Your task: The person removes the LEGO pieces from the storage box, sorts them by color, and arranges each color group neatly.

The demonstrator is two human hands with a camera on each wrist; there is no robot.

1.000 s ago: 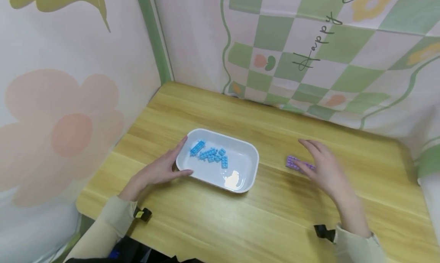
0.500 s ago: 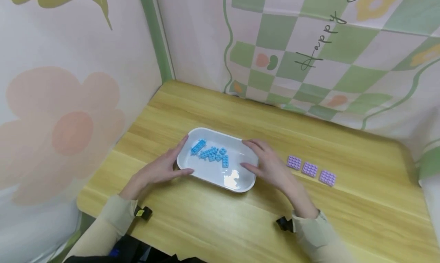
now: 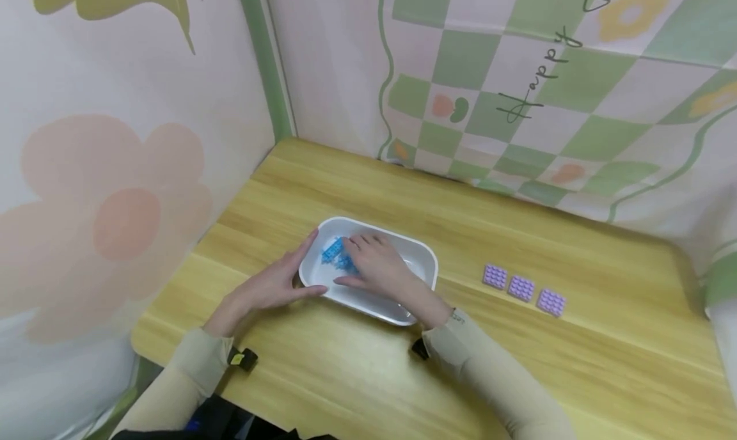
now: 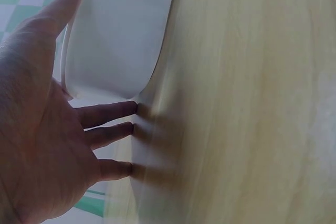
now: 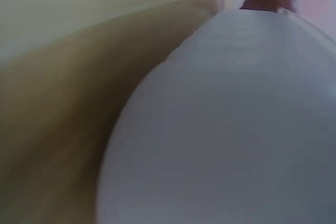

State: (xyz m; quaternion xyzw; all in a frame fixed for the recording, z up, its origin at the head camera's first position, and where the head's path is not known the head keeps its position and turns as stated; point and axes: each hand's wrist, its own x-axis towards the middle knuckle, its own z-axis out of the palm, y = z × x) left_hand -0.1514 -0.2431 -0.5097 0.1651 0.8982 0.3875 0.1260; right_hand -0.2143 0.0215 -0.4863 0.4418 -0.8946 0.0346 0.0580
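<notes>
A white tray holds several small blue building bricks toward its left end. At that end my left hand steadies the tray, its thumb and index finger along the rim. In the left wrist view, the other fingers of that hand are straight and reach down beside the tray. My right hand is inside the tray, over the blue bricks. It covers part of them, and its fingertips are too blurred to show a grip. The right wrist view shows mostly the tray's outer wall.
Three purple studded bricks lie in a slanting row on the wooden table, right of the tray. A printed curtain hangs behind the table, and a floral one stands at the left.
My right hand has moved left from the purple bricks, past the tray's right rim, to the blue bricks. The three purple bricks are now uncovered. My left hand has stayed at the tray.
</notes>
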